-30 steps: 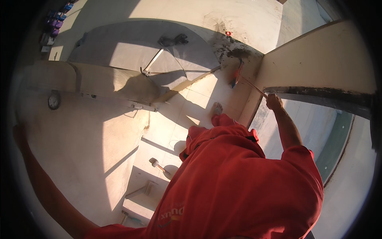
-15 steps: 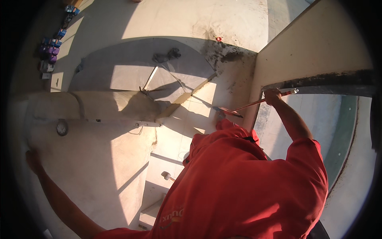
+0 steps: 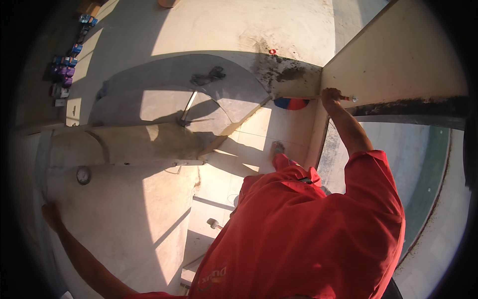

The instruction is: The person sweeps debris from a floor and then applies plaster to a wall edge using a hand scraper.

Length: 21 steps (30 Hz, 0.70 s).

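Note:
At the right, my right hand (image 3: 331, 97) is closed around the upper part of a long thin stick. Beyond my hand toward the middle, the stick reaches a fan-shaped red and dark blue head (image 3: 293, 103), which looks like a broom's. It lies over the pale tiled floor (image 3: 254, 124), close to a dark stained patch (image 3: 290, 74). Far out to the left, my left hand (image 3: 51, 214) is beside a pale vertical edge (image 3: 44, 169). Its fingers are blurred and dim, and I make out nothing held in it.
A grey curved slab (image 3: 164, 74) bears a dark crumpled cloth (image 3: 209, 76) and a pale rod (image 3: 189, 105). Several cans (image 3: 63, 71) line the far left. A small red ring (image 3: 272, 52) lies near the stain. The right wall (image 3: 393, 65) borders an opening. My foot (image 3: 277, 148) is on the tiles.
My right hand has moved away from me and slightly left. The broom's head has swung farther away and now shows its red and blue face. My left hand has shifted slightly right and nearer.

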Motion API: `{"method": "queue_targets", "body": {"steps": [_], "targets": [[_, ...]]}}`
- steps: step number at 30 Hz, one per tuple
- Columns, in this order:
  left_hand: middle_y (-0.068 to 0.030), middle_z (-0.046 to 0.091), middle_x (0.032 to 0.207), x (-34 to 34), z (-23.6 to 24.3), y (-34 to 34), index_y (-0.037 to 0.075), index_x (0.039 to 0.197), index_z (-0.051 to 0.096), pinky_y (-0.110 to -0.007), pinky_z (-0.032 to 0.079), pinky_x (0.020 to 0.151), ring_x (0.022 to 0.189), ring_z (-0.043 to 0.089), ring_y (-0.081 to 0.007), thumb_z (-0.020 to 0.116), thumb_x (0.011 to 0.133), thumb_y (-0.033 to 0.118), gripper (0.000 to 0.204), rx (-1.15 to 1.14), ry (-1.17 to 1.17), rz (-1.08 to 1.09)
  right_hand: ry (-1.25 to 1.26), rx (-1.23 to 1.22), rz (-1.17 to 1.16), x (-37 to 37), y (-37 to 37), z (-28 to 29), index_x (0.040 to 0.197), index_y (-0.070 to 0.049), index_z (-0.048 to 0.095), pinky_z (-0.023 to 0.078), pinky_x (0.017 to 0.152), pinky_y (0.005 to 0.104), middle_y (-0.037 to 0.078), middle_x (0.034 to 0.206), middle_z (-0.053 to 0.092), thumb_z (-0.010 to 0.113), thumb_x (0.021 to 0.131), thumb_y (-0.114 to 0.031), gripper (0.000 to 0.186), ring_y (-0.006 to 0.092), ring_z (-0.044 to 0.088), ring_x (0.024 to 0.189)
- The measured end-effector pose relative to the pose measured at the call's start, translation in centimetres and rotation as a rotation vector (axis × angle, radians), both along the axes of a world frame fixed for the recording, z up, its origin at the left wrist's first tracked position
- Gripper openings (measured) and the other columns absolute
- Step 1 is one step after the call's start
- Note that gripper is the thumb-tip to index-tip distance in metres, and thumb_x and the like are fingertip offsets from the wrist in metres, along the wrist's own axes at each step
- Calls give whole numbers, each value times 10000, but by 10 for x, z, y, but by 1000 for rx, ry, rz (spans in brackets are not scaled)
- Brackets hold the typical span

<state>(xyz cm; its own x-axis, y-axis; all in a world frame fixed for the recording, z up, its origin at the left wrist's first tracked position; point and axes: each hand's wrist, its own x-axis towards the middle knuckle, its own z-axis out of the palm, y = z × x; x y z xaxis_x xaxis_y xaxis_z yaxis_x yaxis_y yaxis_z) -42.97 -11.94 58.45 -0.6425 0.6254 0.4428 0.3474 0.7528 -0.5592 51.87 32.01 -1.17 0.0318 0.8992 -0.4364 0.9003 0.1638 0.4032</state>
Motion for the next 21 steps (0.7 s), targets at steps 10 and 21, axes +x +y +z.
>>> {"method": "queue_targets", "body": {"steps": [10, 21], "targets": [[-234, 677, 1110, -24, -2, -11, -22, 1158, 644, -505, 535, 870, 1029, 662, -414, 710, 836, 423, 553, -43, 61, -7, 154, 114, -24, 47, -11, 51, 956, -117, 721, 595, 790, 414, 119, 970, 739, 556, 943, -220, 195, 260, 733, 950], [-104, 762, 970, 205, -120, 31, 11, 1118, 736, -430, 588, 732, 849, 734, -292, 666, 915, 499, 534, 547, 79, -146, 797, 14, -690, 53, -203, -42, 946, 11, 693, 514, 819, 530, 305, 978, 681, 515, 956, -433, 478, 466, 664, 950]]}}
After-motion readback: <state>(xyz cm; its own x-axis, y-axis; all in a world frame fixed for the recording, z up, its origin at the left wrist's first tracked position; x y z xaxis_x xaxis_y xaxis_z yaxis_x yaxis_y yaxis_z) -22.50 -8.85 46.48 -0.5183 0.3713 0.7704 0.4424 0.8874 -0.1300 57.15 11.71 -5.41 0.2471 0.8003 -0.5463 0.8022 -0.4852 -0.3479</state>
